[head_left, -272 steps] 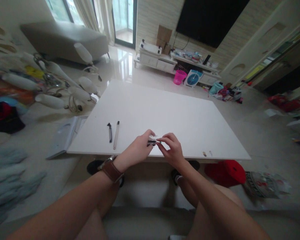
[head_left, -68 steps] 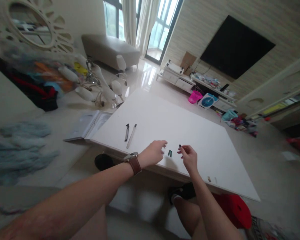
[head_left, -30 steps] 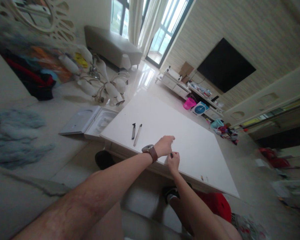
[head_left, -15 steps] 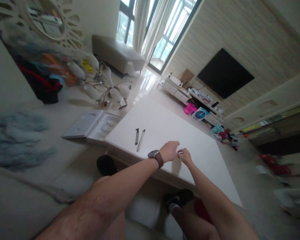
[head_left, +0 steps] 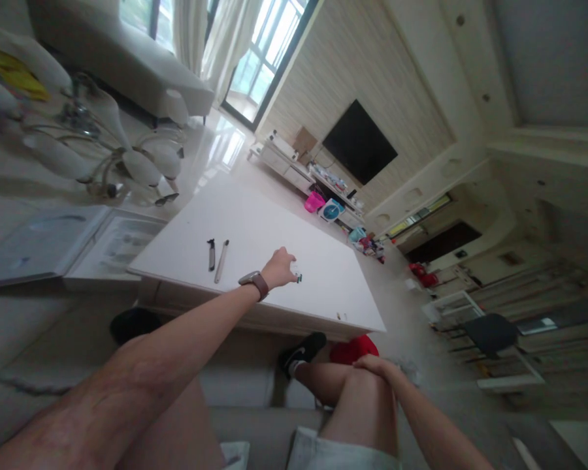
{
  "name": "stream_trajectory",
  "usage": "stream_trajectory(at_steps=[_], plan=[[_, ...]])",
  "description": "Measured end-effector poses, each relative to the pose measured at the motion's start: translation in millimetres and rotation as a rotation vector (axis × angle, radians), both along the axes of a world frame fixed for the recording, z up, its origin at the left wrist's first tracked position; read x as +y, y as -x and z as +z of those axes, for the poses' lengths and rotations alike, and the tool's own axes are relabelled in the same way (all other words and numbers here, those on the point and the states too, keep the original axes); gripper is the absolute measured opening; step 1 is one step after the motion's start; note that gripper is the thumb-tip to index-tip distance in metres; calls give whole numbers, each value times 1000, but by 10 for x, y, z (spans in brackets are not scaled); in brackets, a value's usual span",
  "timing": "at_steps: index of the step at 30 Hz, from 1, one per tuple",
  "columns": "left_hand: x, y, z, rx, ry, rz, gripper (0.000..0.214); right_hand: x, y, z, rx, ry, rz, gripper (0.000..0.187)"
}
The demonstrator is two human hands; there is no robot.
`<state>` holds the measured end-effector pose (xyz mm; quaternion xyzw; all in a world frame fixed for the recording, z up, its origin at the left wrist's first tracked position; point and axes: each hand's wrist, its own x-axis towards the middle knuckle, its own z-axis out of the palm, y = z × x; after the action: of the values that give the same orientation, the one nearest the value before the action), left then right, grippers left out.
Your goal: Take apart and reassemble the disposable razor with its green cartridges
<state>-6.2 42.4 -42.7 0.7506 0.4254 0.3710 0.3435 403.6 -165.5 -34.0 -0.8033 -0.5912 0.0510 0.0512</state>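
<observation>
My left hand [head_left: 279,267], with a brown-strapped watch [head_left: 255,282] on its wrist, reaches over the white table [head_left: 255,225]. Its thumb and fingers curl about a small white-and-dark object [head_left: 298,278], too small to make out its kind. Lower right, my right hand [head_left: 371,365] lies on my bent knee, fingers stretched out and holding nothing. Left of my left hand, a dark-tipped utility knife [head_left: 212,256] and a slim, pale pen-like stick [head_left: 221,262] lie side by side. Two tiny pieces [head_left: 342,316] rest by the table's near right edge.
An open white box [head_left: 112,245] with a moulded insert stands against the table's left end. Beyond it a chandelier [head_left: 127,160] with white shades lies on the floor. Something red [head_left: 355,349] stands under the near right corner. A low TV cabinet [head_left: 294,171] lines the far wall.
My right hand has left the tabletop and come down onto my knee. My left hand stays over the table beside the small object. The camera view has swung to the right.
</observation>
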Motion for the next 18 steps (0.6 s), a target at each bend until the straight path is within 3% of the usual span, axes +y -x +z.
stream_trajectory(at_steps=[3,6,14,18], plan=[[-60,-61,7,-9,5,-24,52,-482,60,-68,93,220,-50,21],[-160,-121,31,-22,20,-53,51,-678,85,-61,139,279,-91,14],[-357,-222,-60,-65,118,-95,54,-724,265,-165,12,137,-179,26],[-411,-315,-26,-136,194,-112,56,-624,434,-151,-64,170,-184,23]])
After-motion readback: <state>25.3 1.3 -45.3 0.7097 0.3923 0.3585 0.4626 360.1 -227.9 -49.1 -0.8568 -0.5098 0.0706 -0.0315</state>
